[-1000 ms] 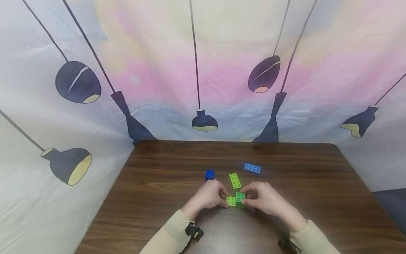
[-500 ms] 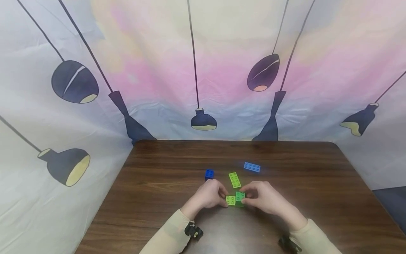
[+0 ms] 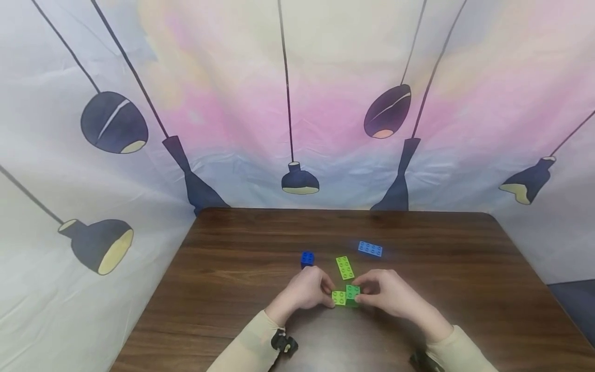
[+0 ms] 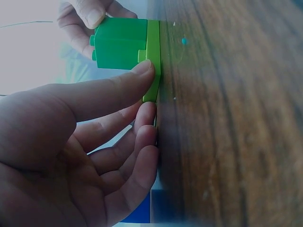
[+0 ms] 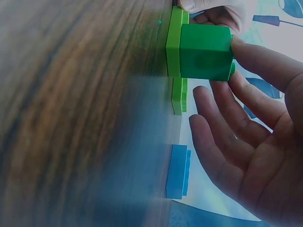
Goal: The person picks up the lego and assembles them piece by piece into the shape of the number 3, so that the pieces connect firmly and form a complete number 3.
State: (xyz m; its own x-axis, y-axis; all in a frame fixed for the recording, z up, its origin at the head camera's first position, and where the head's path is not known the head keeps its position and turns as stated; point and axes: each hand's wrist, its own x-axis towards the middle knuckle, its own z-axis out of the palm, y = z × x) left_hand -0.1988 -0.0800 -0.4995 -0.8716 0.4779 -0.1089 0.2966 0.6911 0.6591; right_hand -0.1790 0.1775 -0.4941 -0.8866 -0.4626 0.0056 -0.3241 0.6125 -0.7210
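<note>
In the head view my left hand (image 3: pixel 304 288) pinches the left end of a thin lime toy brick (image 3: pixel 338 298) on the table. Its thumb lies along the brick's near side. A taller green toy brick (image 3: pixel 353 292) sits on the right part of that lime brick, and my right hand (image 3: pixel 391 293) holds it between thumb and fingers. The left wrist view shows the green brick (image 4: pixel 120 45) seated flat against the lime one (image 4: pixel 153 42), beside a bare stud. From the right wrist the green brick (image 5: pixel 206 52) has its upper edge at my thumb and fingertips.
A second thin lime brick (image 3: pixel 345 267) lies just behind the joined pair. Farther back on the brown table (image 3: pixel 260 232) is a thin light blue brick (image 3: pixel 370 248). Beyond my left hand stands a dark blue brick (image 3: pixel 307 258). A printed cloth (image 3: pixel 241 129) hangs behind the table.
</note>
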